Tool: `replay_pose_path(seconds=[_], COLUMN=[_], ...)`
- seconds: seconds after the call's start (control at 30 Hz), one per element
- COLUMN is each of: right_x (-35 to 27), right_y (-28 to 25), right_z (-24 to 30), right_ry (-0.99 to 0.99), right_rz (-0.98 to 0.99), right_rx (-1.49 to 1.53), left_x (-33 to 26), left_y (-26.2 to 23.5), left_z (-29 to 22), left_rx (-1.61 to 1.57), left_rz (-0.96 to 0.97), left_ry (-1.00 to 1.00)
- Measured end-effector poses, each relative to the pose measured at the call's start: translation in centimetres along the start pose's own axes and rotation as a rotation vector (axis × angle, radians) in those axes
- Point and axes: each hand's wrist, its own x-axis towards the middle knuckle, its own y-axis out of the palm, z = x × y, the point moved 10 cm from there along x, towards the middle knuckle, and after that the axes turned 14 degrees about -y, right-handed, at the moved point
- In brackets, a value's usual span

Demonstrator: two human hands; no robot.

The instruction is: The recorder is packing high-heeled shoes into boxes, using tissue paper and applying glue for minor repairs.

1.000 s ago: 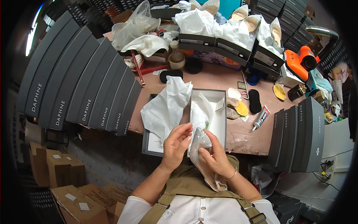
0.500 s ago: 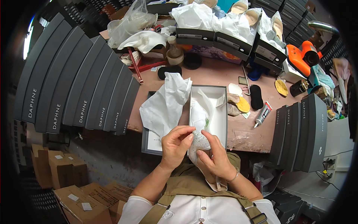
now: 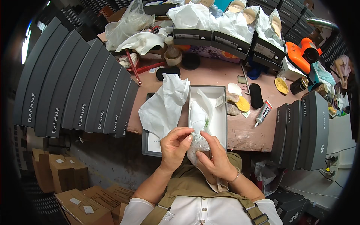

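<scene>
A glittery silver pointed shoe (image 3: 198, 144) is held over my lap, its toe toward the table and its beige heel end toward me. My right hand (image 3: 218, 162) wraps round its side, thumb pressed on the upper. Thumb and fingertips of my left hand (image 3: 174, 148) pinch together at the toe tip; whether a small piece is between them is hidden. Just beyond my hands lies an open grey shoe box (image 3: 224, 125) with a white lining, holding white wrapping. White tissue paper (image 3: 163, 107) covers much of the lid (image 3: 148, 146) beside it.
Tall stacks of dark shoe boxes stand at left (image 3: 71, 86) and right (image 3: 313, 131). A glue tube (image 3: 263, 113), a black pad (image 3: 256, 96) and yellow sponges (image 3: 243, 104) lie right of the open box. Boxed shoes (image 3: 232, 41) line the back, near an orange heat tool (image 3: 299, 58).
The view has shifted slightly. Both hands keep nearly the same hold at the shoe's toe and side, and the shoe stays in place.
</scene>
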Motion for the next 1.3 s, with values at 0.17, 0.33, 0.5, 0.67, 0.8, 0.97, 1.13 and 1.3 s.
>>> replay_pose_path(seconds=[0.17,0.33,0.5,0.67,0.8,0.97,1.13,1.3], right_x=[-0.1,-0.1,1.9,4.7,3.5,-0.8,-2.7,-3.4], right_y=[0.0,-0.5,-2.5,-1.6,-0.3,2.9,3.6,3.6], right_z=[0.0,-0.2,0.0,1.4,-0.3,-2.9,-3.5,-3.6], right_ry=[0.01,0.008,-0.056,-0.121,0.0,0.213,0.288,0.306], right_rz=[0.004,-0.016,-0.135,-0.119,-0.018,0.119,0.099,0.131], right_rx=[0.001,-0.022,-0.109,-0.067,0.301,0.555,0.469,0.467], left_x=[-0.1,-0.5,-4.5,-4.6,-4.1,-6.5,-8.0,-8.3], left_y=[0.0,0.4,2.1,1.6,-2.7,-5.0,-5.5,-5.6], left_z=[0.1,0.8,6.4,9.3,6.8,7.2,9.2,9.7], left_rx=[-0.009,-0.152,-0.13,-0.084,-0.074,-0.164,-0.186,-0.193], left_rz=[-0.009,0.058,0.226,0.217,0.382,0.425,0.451,0.395], left_ry=[-0.013,-0.028,-0.236,-0.382,-0.533,-0.763,-0.826,-0.857])
